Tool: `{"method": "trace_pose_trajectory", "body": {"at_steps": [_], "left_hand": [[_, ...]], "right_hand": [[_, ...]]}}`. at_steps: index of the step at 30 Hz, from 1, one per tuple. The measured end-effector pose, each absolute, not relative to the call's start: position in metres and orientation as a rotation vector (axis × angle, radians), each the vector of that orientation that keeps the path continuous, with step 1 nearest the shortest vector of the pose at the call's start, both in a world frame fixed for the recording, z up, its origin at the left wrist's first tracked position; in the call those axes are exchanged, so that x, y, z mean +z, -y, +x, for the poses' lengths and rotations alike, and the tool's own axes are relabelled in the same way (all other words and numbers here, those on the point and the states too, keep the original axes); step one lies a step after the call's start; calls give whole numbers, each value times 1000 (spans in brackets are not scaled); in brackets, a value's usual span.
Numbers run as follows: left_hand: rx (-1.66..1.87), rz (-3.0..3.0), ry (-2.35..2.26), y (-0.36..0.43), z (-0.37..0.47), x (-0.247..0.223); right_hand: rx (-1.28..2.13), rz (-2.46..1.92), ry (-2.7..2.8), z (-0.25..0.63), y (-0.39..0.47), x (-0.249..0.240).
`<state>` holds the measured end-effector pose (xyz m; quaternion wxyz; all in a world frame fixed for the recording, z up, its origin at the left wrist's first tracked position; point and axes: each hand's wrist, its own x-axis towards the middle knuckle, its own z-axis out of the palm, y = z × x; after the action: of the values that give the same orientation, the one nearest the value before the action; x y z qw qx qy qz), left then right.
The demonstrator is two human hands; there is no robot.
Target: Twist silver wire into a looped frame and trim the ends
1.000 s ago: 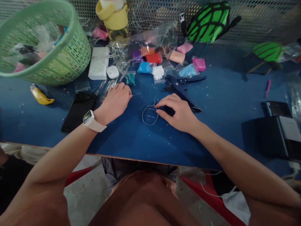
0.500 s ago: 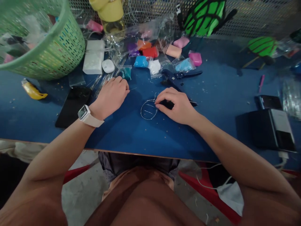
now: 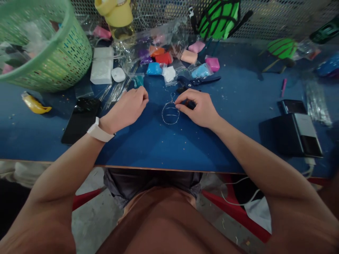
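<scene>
In the head view a thin silver wire ring (image 3: 162,115) with a small twisted loop on top and a few wires across it rests over the blue table. My right hand (image 3: 200,107) pinches its upper right side between thumb and fingertips. My left hand (image 3: 129,107), with a white watch on the wrist, is closed to the left of the ring, apart from it. Whatever its curled fingers hold is hidden. A bundle of straight silver wires (image 3: 116,92) lies just behind my left hand. Dark-handled pliers (image 3: 202,81) lie behind my right hand, partly covered by it.
Several coloured clay packets (image 3: 163,58) lie at the back. A green basket (image 3: 76,46) stands back left, near a white box (image 3: 102,65) and a black phone (image 3: 81,120). Green-striped models (image 3: 282,48) and a dark box (image 3: 286,135) are to the right.
The wire ring has turned more upright, its small loop now showing clear of my right fingers. My left hand has shifted slightly, and the thin wire at its fingertips no longer shows.
</scene>
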<state>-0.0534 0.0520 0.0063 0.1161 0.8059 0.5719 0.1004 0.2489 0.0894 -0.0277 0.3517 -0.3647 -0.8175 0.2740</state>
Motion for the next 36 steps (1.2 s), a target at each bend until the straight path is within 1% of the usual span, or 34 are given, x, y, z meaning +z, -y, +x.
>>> {"method": "trace_pose_trajectory", "body": {"at_steps": [5,11,18,21,24,27,32,36], "left_hand": [[413,2160,-1475,-53,-47,15],[504,1962,-1430,-56,-52,26],[763,1650,-1263,-49,-44,17],[870,1474,-1133,-43,-32,10],[964,1164,-1048,-40,-19,11],[923,998,-1061,-43,-7,18],[753,1041,-1058,-62,9,20],[794,1131,-1011,-67,9,9]], "right_hand": [[710,-915,2048,252,-91,-29],[743,-796,1859,254,-94,-36],[1074,-746,1683,252,-96,-40],[1152,-766,1646,249,-92,-39],[1194,-809,1597,245,-88,-38],[1234,-811,1558,241,-85,-36],[1249,-798,1508,239,-82,-34],[1251,-852,1480,240,-80,-31]]}}
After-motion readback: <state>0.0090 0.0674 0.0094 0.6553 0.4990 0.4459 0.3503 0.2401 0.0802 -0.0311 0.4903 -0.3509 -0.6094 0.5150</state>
